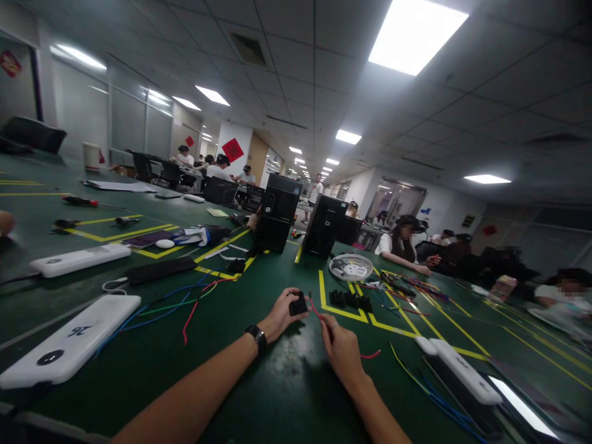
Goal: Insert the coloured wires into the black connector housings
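Locate the small, black, boxy block (298, 304), apparently plastic, over the smooth green table (287, 401). Note dark faces and squared edges; do not attempt to read openings or finer detail at this size. Find the grip of the left hand (281, 314) clamped on the block. Find the grip of the right hand (340, 339) pinched on a thin, flexible red wire (315, 306), upper end just beside the block; treat contact between the two as impossible to tell. Judge the step in hand as presenting the wire end to the block. For the next move, allow for a steady block and fine alignment of the wire end. Farther out, note a row of black pieces (351, 301), a round white openwork basket (359, 271) and a pair of upright black cases (279, 213).
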Demonstrator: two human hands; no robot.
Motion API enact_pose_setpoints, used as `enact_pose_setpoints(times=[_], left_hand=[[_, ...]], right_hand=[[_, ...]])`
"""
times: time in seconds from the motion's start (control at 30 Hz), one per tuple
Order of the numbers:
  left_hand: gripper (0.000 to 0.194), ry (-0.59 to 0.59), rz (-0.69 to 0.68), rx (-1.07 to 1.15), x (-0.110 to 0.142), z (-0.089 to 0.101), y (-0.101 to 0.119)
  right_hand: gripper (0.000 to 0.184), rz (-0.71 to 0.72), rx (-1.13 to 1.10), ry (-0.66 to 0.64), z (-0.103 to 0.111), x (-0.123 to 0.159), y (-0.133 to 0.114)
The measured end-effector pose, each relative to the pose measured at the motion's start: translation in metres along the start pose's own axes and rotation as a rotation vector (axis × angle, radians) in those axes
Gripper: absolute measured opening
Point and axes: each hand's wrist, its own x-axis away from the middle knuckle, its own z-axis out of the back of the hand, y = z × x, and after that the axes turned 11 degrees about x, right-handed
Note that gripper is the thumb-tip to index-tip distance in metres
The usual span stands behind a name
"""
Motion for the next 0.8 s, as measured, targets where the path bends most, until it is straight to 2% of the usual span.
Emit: enact_pose_setpoints(times=[0.27,0.53,0.8], left_hand=[[0.020,-0.007,0.053,-0.009,0.006,-0.007,0.001],[0.023,-0.014,0.057,0.017,0.008,-0.011,0.001],[0.032,-0.076,0.024,-0.076,0.007,-0.007,-0.003]], right_hand=[[0.029,-0.001,-0.103,0.020,0.003,0.004,0.001],[0.031,-0.001,-0.115,-0.053,0.004,0.005,-0.002],[0.034,-0.015,-0.099,-0.095,0.003,0.005,-0.002]])
